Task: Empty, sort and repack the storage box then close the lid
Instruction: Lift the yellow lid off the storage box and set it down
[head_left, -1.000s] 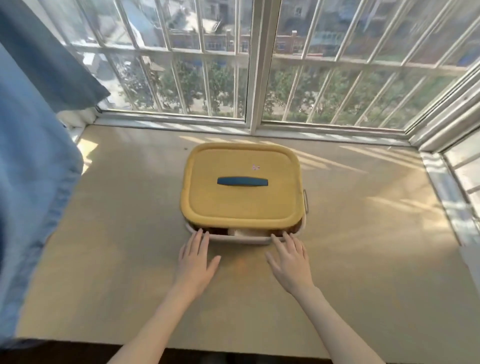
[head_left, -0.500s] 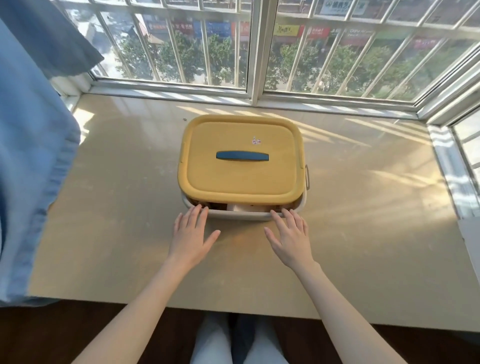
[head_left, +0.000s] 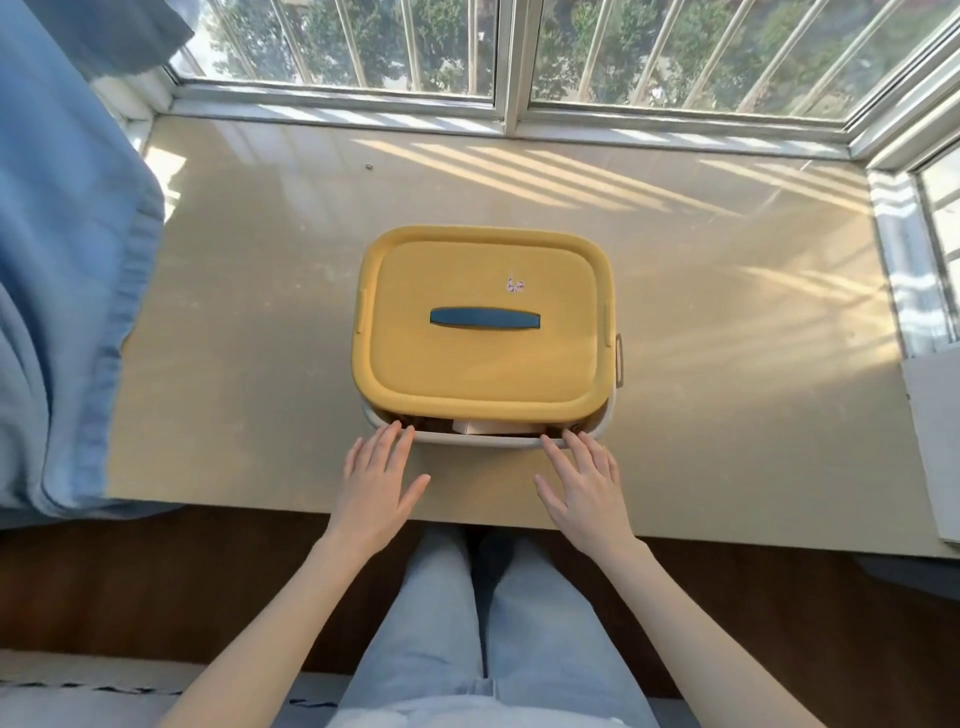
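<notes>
The box (head_left: 488, 434) sits mid-worktop (head_left: 249, 322), its yellow lid (head_left: 483, 322) raised at the near edge. Both hands, left (head_left: 376, 486) and right (head_left: 587, 488), lie flat, fingers straight, fingertips touching the near rim.

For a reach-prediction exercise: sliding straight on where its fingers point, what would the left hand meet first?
Probably the storage box's white rim under the yellow lid; the left hand looks almost touching.
</notes>
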